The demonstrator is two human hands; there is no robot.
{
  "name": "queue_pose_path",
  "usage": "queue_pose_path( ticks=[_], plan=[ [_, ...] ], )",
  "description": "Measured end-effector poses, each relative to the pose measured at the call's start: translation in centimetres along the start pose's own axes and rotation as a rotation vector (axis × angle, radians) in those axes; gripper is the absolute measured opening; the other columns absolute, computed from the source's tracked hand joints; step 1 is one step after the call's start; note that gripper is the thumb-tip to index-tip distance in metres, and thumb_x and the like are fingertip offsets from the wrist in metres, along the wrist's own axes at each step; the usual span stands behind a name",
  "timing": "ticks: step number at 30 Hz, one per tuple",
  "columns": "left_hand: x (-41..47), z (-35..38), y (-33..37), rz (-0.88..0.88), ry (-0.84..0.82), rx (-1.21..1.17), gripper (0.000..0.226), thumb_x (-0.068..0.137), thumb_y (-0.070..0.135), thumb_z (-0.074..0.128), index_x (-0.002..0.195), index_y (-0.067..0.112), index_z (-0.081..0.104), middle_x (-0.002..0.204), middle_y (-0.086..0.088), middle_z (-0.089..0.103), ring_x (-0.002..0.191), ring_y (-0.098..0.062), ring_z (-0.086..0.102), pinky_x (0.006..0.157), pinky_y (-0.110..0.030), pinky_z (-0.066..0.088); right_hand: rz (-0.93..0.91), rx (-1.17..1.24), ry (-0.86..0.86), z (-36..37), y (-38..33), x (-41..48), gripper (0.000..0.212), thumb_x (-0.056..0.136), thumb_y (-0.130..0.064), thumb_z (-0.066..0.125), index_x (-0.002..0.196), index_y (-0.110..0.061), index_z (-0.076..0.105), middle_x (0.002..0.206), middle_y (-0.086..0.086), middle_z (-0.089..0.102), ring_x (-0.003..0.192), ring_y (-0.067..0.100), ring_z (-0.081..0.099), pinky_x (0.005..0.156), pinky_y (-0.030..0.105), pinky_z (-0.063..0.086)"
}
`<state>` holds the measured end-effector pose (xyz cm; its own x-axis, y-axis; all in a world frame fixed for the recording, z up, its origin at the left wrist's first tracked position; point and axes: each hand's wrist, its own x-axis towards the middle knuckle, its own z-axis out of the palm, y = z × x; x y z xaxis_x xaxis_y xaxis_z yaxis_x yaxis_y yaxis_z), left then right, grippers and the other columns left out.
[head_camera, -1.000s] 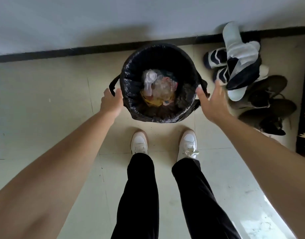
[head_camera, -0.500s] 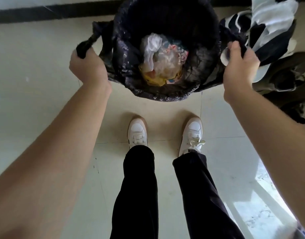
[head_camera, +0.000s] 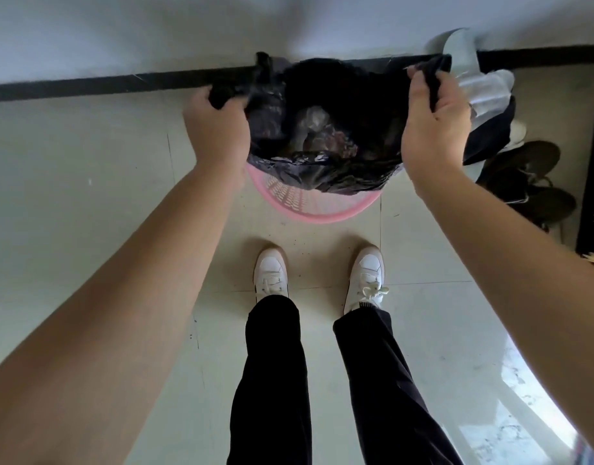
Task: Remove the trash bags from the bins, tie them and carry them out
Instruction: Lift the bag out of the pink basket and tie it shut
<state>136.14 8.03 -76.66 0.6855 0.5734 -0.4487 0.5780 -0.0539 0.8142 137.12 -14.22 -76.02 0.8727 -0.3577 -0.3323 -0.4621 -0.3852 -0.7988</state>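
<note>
Nearest to the viewer, the person stands with two white sneakers (head_camera: 367, 280) on the pale tiled floor (head_camera: 87, 196), in black trousers (head_camera: 272, 380), and both bare forearms reach forward and down from the lower corners of the view. Just beyond the feet is the pink plastic bin (head_camera: 309, 204) with a lattice wall; only its near rim and part of its inside show, because the black trash bag (head_camera: 322, 169) hangs over it, its lower part still inside the rim. The left hand (head_camera: 218, 129) is a closed fist, the fingers clamped on the left ear of the bag, back of the hand upward. The right hand (head_camera: 434, 125) pinches the right ear between the thumb and the curled fingers, and the black film passes through them. The mouth of the bag is stretched open between the two hands, and crumpled rubbish (head_camera: 317, 132) is visible inside. I judge that the step in hand is lifting the bag out of the bin. The next move seems to need a straight lift until the bottom is free, then bringing the two ears together for the knot. Farther right, a heap of shoes (head_camera: 523, 176) lies near the dark skirting line (head_camera: 87, 85) of the wall (head_camera: 154, 31).
</note>
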Motion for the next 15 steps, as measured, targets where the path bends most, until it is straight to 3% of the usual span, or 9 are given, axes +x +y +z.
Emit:
queue_pose_path(
  ticks=[2,5,9,13,15],
  plan=[
    [-0.9,-0.4,-0.5,-0.017,-0.073,0.056,0.009,0.087,0.012,0.069,0.084,0.020,0.070,0.076,0.009,0.066,0.071,-0.004,0.060,0.065,-0.016,0.048,-0.025,0.031,-0.010,-0.4,-0.4,-0.5,0.028,0.101,-0.035,0.048,0.109,-0.015,0.066,0.098,0.003,0.072,0.088,0.009,0.064,0.087,0.028,0.052],
    [-2.7,-0.9,0.2,0.017,-0.077,0.063,0.005,0.087,0.016,0.070,0.083,0.018,0.069,0.069,0.012,0.061,0.065,-0.001,0.056,0.063,-0.016,0.045,-0.049,0.038,-0.038,-1.2,-1.2,-0.9,0.024,0.101,-0.037,0.049,0.103,-0.017,0.064,0.084,-0.006,0.067,0.074,0.001,0.060,0.079,0.023,0.052],
    [-5.5,-2.0,3.6,0.114,0.020,0.002,0.015,0.087,0.014,0.068,0.074,0.021,0.065,0.061,0.020,0.059,0.058,0.007,0.054,0.060,-0.013,0.042,-0.122,-0.062,-0.038,-3.1,-3.4,-1.9,0.032,0.100,-0.043,0.047,0.088,-0.014,0.055,0.068,-0.001,0.050,0.060,0.010,0.044,0.060,0.030,0.041],
    [-7.6,-3.5,7.1,0.116,0.071,0.030,0.027,0.081,0.019,0.062,0.074,-0.006,0.058,0.070,-0.007,0.049,0.064,-0.011,0.043,0.063,-0.029,0.034,-0.214,-0.272,-0.078,-5.9,-6.2,-3.0,0.029,0.099,-0.042,0.045,0.083,-0.018,0.047,0.089,0.003,0.050,0.068,0.011,0.041,0.064,0.025,0.032],
    [-8.7,-4.6,9.3,0.077,0.108,0.003,0.022,0.080,0.019,0.061,0.071,0.000,0.057,0.073,-0.006,0.047,0.067,-0.013,0.041,0.065,-0.029,0.034,-0.234,-0.355,-0.092,-7.4,-8.3,-3.7,0.028,0.100,-0.038,0.046,0.087,-0.015,0.053,0.101,0.002,0.045,0.079,0.010,0.039,0.070,0.020,0.030]
  ],
)
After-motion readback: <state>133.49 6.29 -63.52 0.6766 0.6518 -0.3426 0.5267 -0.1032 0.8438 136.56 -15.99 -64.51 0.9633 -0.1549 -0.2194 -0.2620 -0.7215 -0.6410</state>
